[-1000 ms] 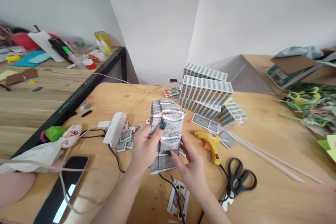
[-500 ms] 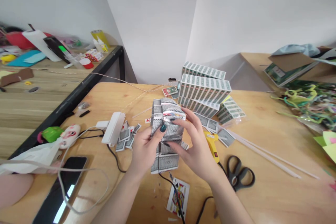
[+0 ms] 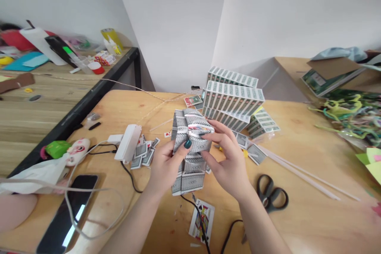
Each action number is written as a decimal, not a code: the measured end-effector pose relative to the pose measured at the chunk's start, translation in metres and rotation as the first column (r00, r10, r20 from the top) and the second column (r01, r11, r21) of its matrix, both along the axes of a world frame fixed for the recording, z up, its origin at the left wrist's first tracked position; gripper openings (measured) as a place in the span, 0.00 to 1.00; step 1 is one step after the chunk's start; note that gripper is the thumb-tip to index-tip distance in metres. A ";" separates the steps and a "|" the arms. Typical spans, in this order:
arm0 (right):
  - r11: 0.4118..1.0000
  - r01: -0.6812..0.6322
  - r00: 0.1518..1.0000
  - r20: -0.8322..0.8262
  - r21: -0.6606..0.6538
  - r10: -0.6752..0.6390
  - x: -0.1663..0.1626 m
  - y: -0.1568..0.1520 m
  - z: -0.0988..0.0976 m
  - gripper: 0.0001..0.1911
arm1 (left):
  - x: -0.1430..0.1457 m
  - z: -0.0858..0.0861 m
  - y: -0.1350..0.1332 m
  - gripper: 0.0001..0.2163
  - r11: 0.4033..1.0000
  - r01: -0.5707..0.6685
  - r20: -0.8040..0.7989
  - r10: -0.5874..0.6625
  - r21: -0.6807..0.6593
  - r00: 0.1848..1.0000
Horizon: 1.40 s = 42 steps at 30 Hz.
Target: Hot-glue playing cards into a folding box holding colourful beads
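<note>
Between my hands stands a tall block built of folded playing cards [image 3: 193, 180], with grey patterned backs facing out. My left hand [image 3: 166, 162] grips its left side, the thumb with dark green polish lying across the front near the top. On the right side my right hand [image 3: 228, 158] holds the upper part, fingers at the top edge and thumb against the front. Coloured card faces show in a slit near the top. Below the block lies a jack of spades card [image 3: 205, 220], crossed by a black cable.
Stacked card boxes [image 3: 233, 97] stand behind the block. Black scissors [image 3: 272, 196] and clear sticks [image 3: 300, 170] lie right, with a mostly hidden yellow tool [image 3: 245, 153] behind my right hand. Leftward are loose cards [image 3: 142, 151], a white power strip [image 3: 127, 143] and a phone [image 3: 70, 214].
The block's upper part has shifted slightly right and its top left opening looks wider. My right hand has moved a little right, covering more of the yellow tool. Both hands keep hold.
</note>
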State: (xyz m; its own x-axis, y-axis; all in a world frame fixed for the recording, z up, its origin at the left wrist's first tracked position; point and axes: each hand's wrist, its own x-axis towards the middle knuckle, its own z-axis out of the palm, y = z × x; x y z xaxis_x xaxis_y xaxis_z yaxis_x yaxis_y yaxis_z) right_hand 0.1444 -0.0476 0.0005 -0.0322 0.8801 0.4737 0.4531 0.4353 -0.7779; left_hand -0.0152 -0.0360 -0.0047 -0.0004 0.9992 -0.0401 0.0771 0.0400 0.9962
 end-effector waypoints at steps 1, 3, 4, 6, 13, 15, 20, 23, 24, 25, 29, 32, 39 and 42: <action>1.000 0.004 1.000 -0.011 -0.013 -0.004 0.000 0.000 0.001 0.17 | 0.000 0.000 0.000 0.19 1.000 0.001 -0.001 -0.001 0.006 1.000; 0.999 0.016 0.999 -0.029 -0.040 -0.017 -0.001 0.000 0.003 0.17 | -0.002 0.000 -0.002 0.16 0.999 0.043 0.026 -0.043 0.017 0.999; 0.998 0.024 0.999 -0.036 -0.050 -0.026 -0.001 0.000 0.004 0.17 | -0.004 -0.001 -0.003 0.14 0.996 0.088 0.046 -0.089 0.019 0.995; 0.997 0.040 0.998 -0.050 -0.065 -0.043 -0.001 0.001 0.003 0.17 | -0.010 -0.005 -0.008 0.11 0.978 0.207 0.068 -0.206 0.003 0.976; 0.981 0.070 0.972 -0.209 -0.179 -0.108 0.001 0.021 -0.003 0.15 | -0.026 -0.019 -0.021 0.16 0.886 0.441 -0.004 -0.446 -0.146 0.895; 0.971 0.086 0.959 -0.246 -0.222 -0.141 0.000 0.030 -0.005 0.16 | -0.025 -0.022 -0.022 0.19 0.876 0.454 0.015 -0.458 -0.161 0.889; 0.959 0.086 0.968 -0.205 -0.271 -0.145 0.005 0.039 -0.001 0.23 | -0.021 -0.031 -0.015 0.18 0.923 0.357 0.014 -0.359 -0.142 0.933; 0.975 0.171 0.982 -0.052 -0.139 -0.179 0.013 0.030 0.006 0.15 | -0.020 -0.032 -0.005 0.17 0.946 0.291 0.044 -0.288 -0.141 0.957; 0.983 0.153 0.988 0.012 -0.104 -0.153 0.015 0.025 0.009 0.12 | -0.020 -0.031 -0.001 0.17 0.949 0.282 0.046 -0.278 -0.139 0.960; 0.992 0.094 0.993 0.076 -0.089 -0.088 0.017 0.021 0.010 0.09 | -0.021 -0.030 0.001 0.17 0.951 0.277 0.044 -0.273 -0.136 0.961; 0.962 -0.205 0.928 0.277 -0.180 0.249 0.018 0.009 0.011 0.12 | -0.020 -0.029 0.006 0.16 0.955 0.271 -0.045 -0.277 -0.119 0.960; 0.935 -0.225 0.890 0.334 -0.275 0.312 0.016 0.006 0.009 0.15 | -0.016 -0.026 0.004 0.17 0.962 0.251 -0.145 -0.265 -0.112 0.953; 0.918 -0.221 0.860 0.379 -0.329 0.343 0.016 0.002 0.011 0.19 | -0.009 -0.021 0.002 0.18 0.966 0.228 -0.187 -0.249 -0.125 0.950; 0.914 -0.204 0.864 0.375 -0.352 0.337 0.016 0.002 0.013 0.19 | -0.011 -0.020 0.001 0.16 0.949 0.274 -0.085 -0.290 -0.157 0.953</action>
State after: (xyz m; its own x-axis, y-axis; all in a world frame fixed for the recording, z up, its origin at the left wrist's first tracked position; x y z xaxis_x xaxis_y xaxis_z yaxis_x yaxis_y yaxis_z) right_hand 0.1606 -0.0456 0.0130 -0.4252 0.9011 0.0848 0.6614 0.3733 -0.6506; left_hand -0.0259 -0.0351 -0.0248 0.2687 0.9430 -0.1962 0.2103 0.1413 0.9674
